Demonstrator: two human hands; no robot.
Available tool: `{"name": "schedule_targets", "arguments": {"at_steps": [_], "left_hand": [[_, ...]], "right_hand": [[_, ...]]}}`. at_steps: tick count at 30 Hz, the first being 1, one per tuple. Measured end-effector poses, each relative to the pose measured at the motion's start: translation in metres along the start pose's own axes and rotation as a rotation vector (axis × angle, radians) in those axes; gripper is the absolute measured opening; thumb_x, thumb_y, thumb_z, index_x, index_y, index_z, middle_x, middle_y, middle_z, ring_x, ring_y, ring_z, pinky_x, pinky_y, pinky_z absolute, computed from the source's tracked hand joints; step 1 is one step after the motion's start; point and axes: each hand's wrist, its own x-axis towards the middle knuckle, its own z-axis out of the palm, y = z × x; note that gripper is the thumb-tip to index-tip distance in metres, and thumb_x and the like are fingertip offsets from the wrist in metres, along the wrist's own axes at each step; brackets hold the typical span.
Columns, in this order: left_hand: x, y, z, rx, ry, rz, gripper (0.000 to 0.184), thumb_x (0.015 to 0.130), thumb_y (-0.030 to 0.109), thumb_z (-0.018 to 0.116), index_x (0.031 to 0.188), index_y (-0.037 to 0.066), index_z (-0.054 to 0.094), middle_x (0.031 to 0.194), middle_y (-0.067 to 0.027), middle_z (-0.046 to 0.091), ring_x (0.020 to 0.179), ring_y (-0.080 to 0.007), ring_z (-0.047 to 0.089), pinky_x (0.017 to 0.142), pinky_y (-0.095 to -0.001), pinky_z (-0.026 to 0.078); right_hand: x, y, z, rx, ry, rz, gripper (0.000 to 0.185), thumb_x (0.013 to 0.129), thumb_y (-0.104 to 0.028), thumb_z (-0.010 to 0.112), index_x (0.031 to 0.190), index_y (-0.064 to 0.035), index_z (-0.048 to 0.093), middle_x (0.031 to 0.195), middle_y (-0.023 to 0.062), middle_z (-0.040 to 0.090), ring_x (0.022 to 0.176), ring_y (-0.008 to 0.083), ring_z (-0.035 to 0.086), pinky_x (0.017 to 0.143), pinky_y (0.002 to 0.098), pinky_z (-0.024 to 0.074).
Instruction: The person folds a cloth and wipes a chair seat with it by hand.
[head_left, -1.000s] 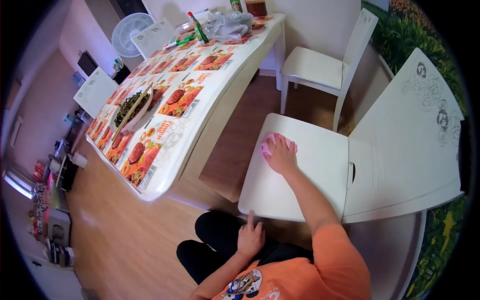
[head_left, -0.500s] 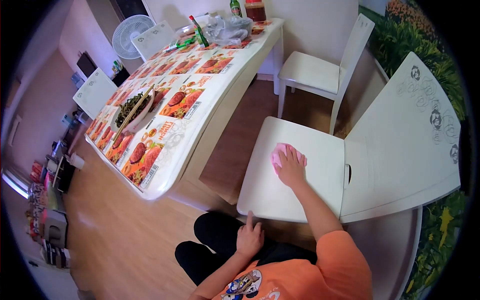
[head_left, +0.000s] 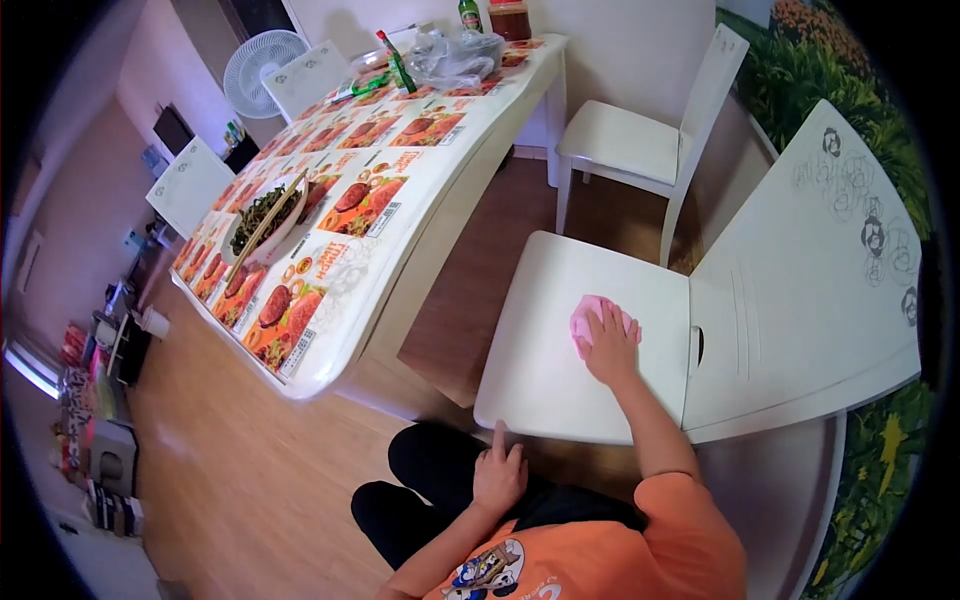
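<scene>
A pink cloth lies bunched on the white seat of the nearest chair. My right hand presses down on it, fingers spread over the top, and holds it against the seat. Part of the cloth is hidden under the palm. My left hand rests by my lap, empty, its index finger stretched out to the seat's front corner. The chair's white backrest, marked with dark swirls, rises to the right of the seat.
On the left stands a dining table with a food-print cover. It bears a bowl of greens with chopsticks, a green bottle and a plastic bag. Another white chair stands beyond mine; a fan is farther back.
My right hand has slid the pink cloth across the seat, a little to the right toward the backrest. My left hand stays in place.
</scene>
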Motion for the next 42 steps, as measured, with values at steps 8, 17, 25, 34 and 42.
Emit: {"name": "schedule_targets", "arguments": {"at_steps": [8, 17, 25, 34, 42], "left_hand": [[0.001, 0.0, 0.003, 0.001, 0.013, 0.002, 0.038, 0.084, 0.019, 0.072, 0.119, 0.007, 0.065, 0.153, -0.0309, 0.034, 0.091, -0.0413, 0.067, 0.081, -0.0471, 0.056], [-0.001, -0.001, 0.004, -0.002, -0.003, -0.01, 0.04, 0.083, 0.02, 0.072, 0.12, 0.008, 0.066, 0.153, -0.0306, 0.034, 0.092, -0.0407, 0.067, 0.083, -0.0474, 0.055], [-0.001, -0.001, 0.004, 0.002, 0.0, 0.0, 0.039, 0.083, 0.02, 0.072, 0.119, 0.007, 0.066, 0.153, -0.0308, 0.035, 0.092, -0.0405, 0.066, 0.083, -0.0473, 0.055], [0.0, -0.001, 0.004, 0.003, 0.005, -0.009, 0.038, 0.084, 0.021, 0.072, 0.119, 0.007, 0.067, 0.153, -0.031, 0.035, 0.094, -0.0409, 0.066, 0.084, -0.0478, 0.055], [-0.001, 0.0, 0.003, -0.007, 0.008, -0.007, 0.038, 0.084, 0.022, 0.072, 0.119, 0.007, 0.067, 0.154, -0.03, 0.033, 0.095, -0.0411, 0.066, 0.085, -0.0484, 0.054]], "right_hand": [[0.014, 0.009, 0.0, 0.0, 0.014, 0.064, 0.057, 0.093, -0.039, 0.063, 0.141, -0.0123, 0.051, 0.154, 0.0167, 0.041, 0.143, 0.0348, 0.034, 0.109, 0.067, 0.025], [-0.045, 0.006, -0.022, -0.005, -0.061, 0.006, 0.06, 0.093, -0.039, 0.063, 0.144, -0.0113, 0.048, 0.155, 0.0199, 0.039, 0.145, 0.0373, 0.032, 0.111, 0.0677, 0.0235], [-0.01, 0.037, -0.01, -0.041, -0.004, 0.139, 0.059, 0.093, -0.041, 0.062, 0.143, -0.012, 0.05, 0.156, 0.0187, 0.039, 0.146, 0.0358, 0.03, 0.11, 0.0677, 0.0246], [0.009, 0.044, -0.012, -0.036, -0.071, 0.227, 0.06, 0.096, -0.042, 0.059, 0.146, -0.0119, 0.047, 0.155, 0.0206, 0.038, 0.147, 0.037, 0.029, 0.112, 0.069, 0.023], [-0.063, 0.03, -0.031, -0.035, -0.096, 0.153, 0.062, 0.094, -0.04, 0.061, 0.147, -0.0102, 0.046, 0.157, 0.0211, 0.035, 0.147, 0.039, 0.028, 0.113, 0.0682, 0.022]]}}
